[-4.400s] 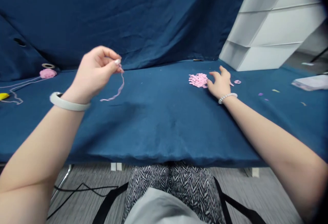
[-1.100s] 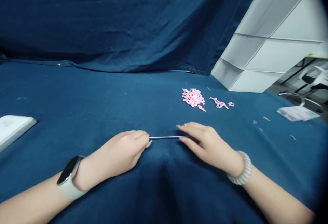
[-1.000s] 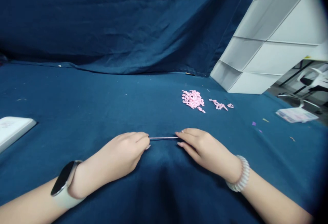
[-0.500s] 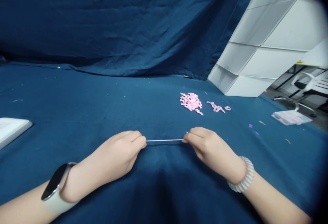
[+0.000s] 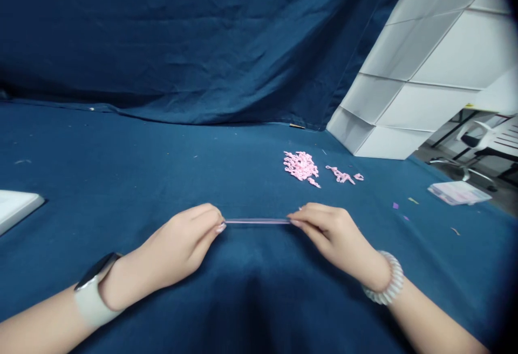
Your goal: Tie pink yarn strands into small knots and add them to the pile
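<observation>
A thin pinkish-purple strand [image 5: 257,221] runs taut and nearly level between my two hands, just above the blue cloth. Its left end is pinched in the fingertips of my left hand [image 5: 184,246], which wears a watch with a pale band [image 5: 95,294]. My right hand [image 5: 334,238], with a coiled band [image 5: 386,281] round the wrist, pinches the other end between thumb and fingers. Both ends are hidden in the fingers. The strand is a little blurred and looks doubled. Beyond my right hand lies a pile of small pink looped pieces [image 5: 300,165].
A few more pink loops [image 5: 340,175] lie right of the pile. A clear flat case [image 5: 459,192] is near the right edge, with purple scraps [image 5: 395,205] closer in. White panels [image 5: 384,127] stand at the back right. At far left is a white object [image 5: 18,208].
My left hand has shifted slightly left and turned a little, so the strand spans a wider gap. The strand now looks doubled rather than a single line. My right fingers have straightened somewhat.
</observation>
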`<state>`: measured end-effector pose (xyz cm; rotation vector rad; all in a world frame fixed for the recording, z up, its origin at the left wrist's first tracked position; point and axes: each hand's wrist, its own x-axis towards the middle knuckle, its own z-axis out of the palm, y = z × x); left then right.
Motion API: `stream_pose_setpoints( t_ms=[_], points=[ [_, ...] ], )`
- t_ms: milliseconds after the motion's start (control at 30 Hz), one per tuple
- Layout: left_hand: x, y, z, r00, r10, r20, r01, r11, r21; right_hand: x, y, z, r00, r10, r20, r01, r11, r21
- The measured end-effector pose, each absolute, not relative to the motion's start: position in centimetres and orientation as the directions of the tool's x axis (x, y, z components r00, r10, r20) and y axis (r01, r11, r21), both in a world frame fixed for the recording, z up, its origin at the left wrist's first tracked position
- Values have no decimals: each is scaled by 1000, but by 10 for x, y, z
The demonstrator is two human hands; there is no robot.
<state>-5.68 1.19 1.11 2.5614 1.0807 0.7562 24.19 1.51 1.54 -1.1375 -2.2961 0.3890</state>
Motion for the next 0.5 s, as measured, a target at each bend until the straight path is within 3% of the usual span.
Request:
stream_pose_setpoints(
  t_ms=[100,167,233,333,500],
  points=[
    [-57,17,6,402,854,331,485,-505,714,244,20,15,-305,919,250,586,387,-712],
    [-56,18,4,283,928,241,305,-326,895,246,22,17,-162,975,154,411,208,-887],
    [-52,18,5,212,969,124,36,-134,990,248,24,19,-55,996,76,155,83,-984],
    [-45,15,11,154,987,-36,-281,79,957,250,26,22,37,999,8,-154,14,-988],
    [-31,9,15,165,967,-193,-423,247,872,240,25,21,17,999,-50,-369,-40,-929]
  ],
)
